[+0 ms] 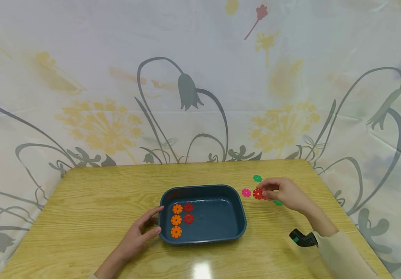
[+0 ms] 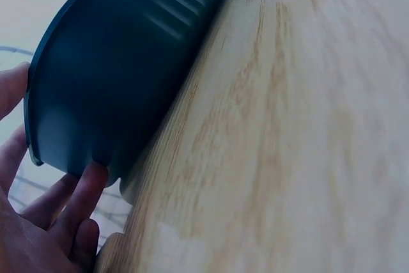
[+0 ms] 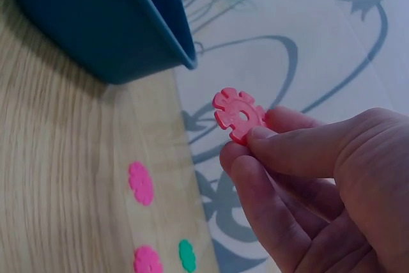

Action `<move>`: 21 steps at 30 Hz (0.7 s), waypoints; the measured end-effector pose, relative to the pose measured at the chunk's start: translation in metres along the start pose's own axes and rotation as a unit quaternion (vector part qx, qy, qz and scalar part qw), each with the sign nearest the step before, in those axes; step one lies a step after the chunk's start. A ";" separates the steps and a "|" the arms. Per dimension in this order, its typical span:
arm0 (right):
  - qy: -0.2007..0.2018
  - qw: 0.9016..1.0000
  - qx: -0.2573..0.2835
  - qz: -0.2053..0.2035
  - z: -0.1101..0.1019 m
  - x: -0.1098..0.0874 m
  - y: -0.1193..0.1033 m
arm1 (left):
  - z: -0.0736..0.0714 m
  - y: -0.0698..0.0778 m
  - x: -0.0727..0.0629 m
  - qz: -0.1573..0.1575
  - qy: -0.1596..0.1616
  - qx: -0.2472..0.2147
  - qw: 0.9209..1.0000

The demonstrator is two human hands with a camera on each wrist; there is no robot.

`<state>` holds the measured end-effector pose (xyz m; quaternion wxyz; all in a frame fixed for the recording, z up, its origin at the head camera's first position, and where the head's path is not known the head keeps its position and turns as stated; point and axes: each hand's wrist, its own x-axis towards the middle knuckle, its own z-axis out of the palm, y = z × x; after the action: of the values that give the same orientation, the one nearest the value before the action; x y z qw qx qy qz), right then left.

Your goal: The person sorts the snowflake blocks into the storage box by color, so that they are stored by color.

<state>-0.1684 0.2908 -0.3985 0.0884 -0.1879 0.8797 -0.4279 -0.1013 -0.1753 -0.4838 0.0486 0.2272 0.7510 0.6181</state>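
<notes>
Blue tray [image 1: 218, 217] stands between the left hand [image 1: 138, 234], whose loosely spread fingers touch its left end, and the right hand [image 1: 287, 193], which pinches a red notched disc [image 3: 231, 113] between thumb and fingertips.

text: none legible | labels, brands: none legible | numbers, signs: none

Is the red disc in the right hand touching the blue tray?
Apart. The right wrist view shows the red disc, pinched in the right hand, with patterned backdrop visible between it and the blue tray's nearest corner.
</notes>
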 end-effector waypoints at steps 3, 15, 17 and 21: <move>-0.013 1.000 0.008 -0.004 0.004 0.006 -0.006 | 0.000 0.000 0.000 -0.007 0.002 -0.001 1.000; -0.052 0.997 -0.008 -0.052 0.021 0.027 -0.019 | 0.000 0.001 -0.001 -0.008 -0.001 -0.004 1.000; -0.057 0.996 -0.016 -0.060 0.024 0.030 -0.021 | 0.000 0.001 -0.001 -0.009 -0.001 -0.004 1.000; -0.070 0.995 -0.012 -0.066 0.029 0.038 -0.026 | 0.000 0.001 0.000 -0.013 0.001 -0.003 1.000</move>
<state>-0.1866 0.2394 -0.3957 0.1189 -0.2766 0.8621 -0.4077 -0.1008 -0.1753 -0.4828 0.0568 0.2171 0.7518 0.6200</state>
